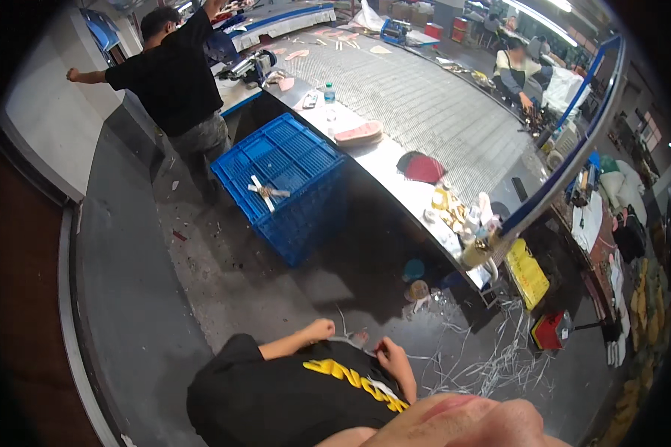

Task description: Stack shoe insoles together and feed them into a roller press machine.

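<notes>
Broadly, a long curved table [395,160] with a mesh belt sweeps across the upper right. A blue crate [291,160] stands on the grey floor [224,276] beside it, and a person in black [175,74] works at its far end.

Low in the view, the left hand [319,328] is balled shut on one end of a pale strip [348,340]. The right hand [392,356] has its fingers curled closed about the other end, so the strip hangs just above the floor, in front of the black shirt. It looks light, thin and limp, likely to slip or kink, and is best pinched near its ends.

Loose trimmings [484,365] litter the floor to the right. The fingertips are too small to make out, and a blurred skin-toned shape [462,421] blocks the lower edge.
</notes>
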The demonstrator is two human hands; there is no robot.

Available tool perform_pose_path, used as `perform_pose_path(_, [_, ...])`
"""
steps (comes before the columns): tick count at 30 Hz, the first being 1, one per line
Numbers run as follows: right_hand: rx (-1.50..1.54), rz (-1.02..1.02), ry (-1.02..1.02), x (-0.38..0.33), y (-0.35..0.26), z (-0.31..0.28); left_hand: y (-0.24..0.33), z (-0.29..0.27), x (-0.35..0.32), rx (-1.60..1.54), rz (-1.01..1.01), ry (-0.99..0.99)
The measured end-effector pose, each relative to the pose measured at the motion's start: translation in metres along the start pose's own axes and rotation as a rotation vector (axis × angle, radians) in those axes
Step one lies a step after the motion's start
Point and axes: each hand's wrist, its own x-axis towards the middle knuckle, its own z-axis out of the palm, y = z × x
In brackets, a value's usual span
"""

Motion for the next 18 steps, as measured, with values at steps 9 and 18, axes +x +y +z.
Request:
perform_pose_path(9, [-0.051,0.247,0.067,-0.036,-0.011,-0.016,-0.073,0.038,0.042,0.278,-0.285,-0.38])
perform_pose_path(18, [-0.06,0.347,0.091,-0.036,-0.017,-0.012,-0.032,0.024,0.063,-0.044,-0.268,-0.27])
